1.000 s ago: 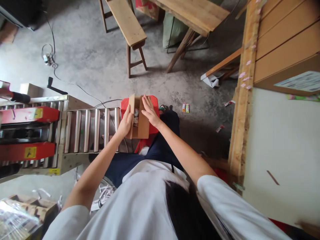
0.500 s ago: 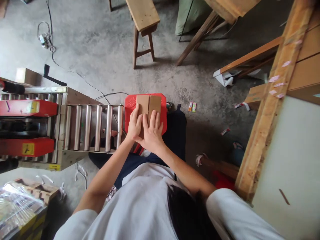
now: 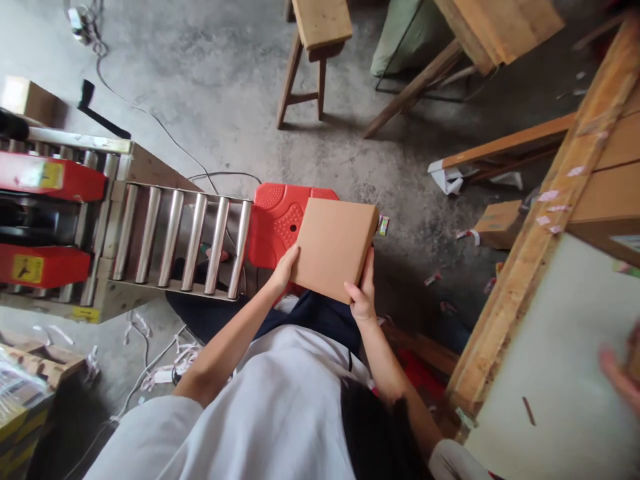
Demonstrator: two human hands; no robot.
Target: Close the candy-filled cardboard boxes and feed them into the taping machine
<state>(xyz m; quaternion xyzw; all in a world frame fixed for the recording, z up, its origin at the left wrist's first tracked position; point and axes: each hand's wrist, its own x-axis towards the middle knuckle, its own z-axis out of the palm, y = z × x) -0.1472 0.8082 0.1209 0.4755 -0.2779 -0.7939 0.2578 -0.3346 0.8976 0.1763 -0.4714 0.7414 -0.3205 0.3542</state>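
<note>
Between my two hands is a flat brown cardboard box (image 3: 334, 243), tilted slightly, with a plain face toward me. My left hand (image 3: 285, 269) grips its lower left edge. On the opposite side, my right hand (image 3: 363, 290) holds the lower right corner, thumb on the face and fingers along the side. A red plastic stool (image 3: 273, 223) stands under and to the left of the box, its patterned top partly covered by it.
At left, a roller conveyor (image 3: 183, 240) reaches the stool, joined to a machine with red guards (image 3: 50, 177). A wooden bench (image 3: 325, 27) stands ahead. On the right runs a wood-edged table (image 3: 540, 220), where another person's hand (image 3: 623, 377) shows blurred. Cables (image 3: 150, 120) lie on the floor.
The box has come up off the red stool and moved right, turned so a plain face shows. My hands went from pressing flat on its top to gripping its sides.
</note>
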